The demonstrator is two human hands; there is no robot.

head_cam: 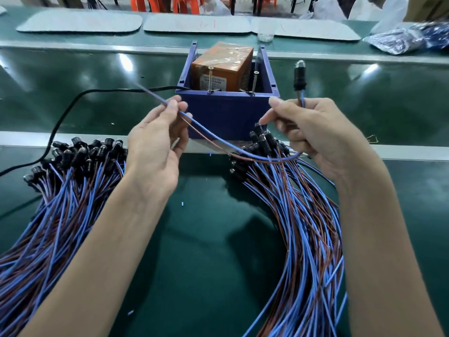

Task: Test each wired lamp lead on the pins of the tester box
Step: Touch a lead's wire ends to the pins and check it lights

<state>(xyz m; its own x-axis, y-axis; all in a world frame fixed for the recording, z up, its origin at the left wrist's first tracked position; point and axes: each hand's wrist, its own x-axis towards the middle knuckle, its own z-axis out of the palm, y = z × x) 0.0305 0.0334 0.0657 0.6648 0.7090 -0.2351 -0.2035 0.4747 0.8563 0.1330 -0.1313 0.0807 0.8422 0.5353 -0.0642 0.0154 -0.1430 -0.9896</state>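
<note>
Hands, two, bare, both occupied with one lamp lead (pixel 218 139). Left hand (pixel 155 142), before the near-left corner of the tester box (pixel 228 113), pinched the blue and brown wires close to their free ends. Right hand (pixel 313 132), before the near-right corner, gripped the same wires just below the black lamp socket (pixel 299 76), which stood upright to the right of the box. The lead sagged in a shallow loop across the front face of the box, its long axis running left to right. Pins (pixel 211 77), two, screw-like, stood upright at the near rim of the box, beyond and between the hands. The free ends pointed up and away, left of the box. The left hand was judged the nearer to the pins; the ends would need turning rightward to reach them. Orange block (pixel 221 66), inside the box, label illegible. Black cable (pixel 65 113), entering the box from the left. Further leads on the bench (pixel 206 239): left bundle (pixel 73 190) and right bundle (pixel 303 215), either side of the box front, cut off at the frame edge. Wire tips blurred; whether the lamp was lit could not be told.
</note>
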